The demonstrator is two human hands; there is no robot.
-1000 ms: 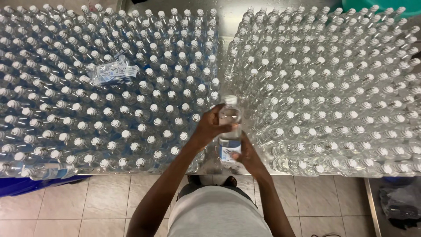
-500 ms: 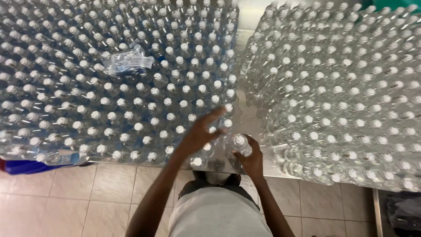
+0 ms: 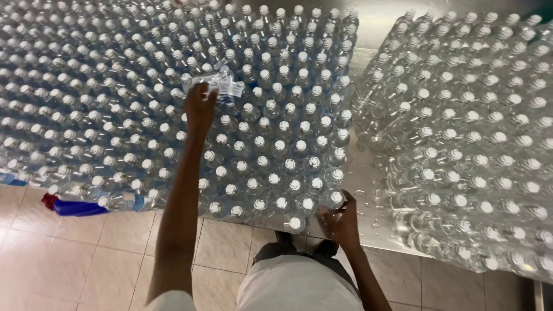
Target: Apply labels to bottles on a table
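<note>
A person's left hand (image 3: 200, 106) stretches over a packed block of capped water bottles (image 3: 115, 115), its fingers closing on a loose bottle (image 3: 216, 83) that lies on its side atop the caps, just beyond the fingertips. The right hand (image 3: 341, 222) grips an upright bottle (image 3: 334, 198) at the block's near corner, fingers curled round it. Past that hand, across a wet strip of metal table (image 3: 368, 190), stands a second mass of clear bottles (image 3: 472, 126).

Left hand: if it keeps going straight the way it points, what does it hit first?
The left hand points up-frame across the capped bottles. Its fingers are already at the loose labels lying on the caps, so those come first, touching or nearly; depth is unclear. Beyond them, more bottle caps.
</note>
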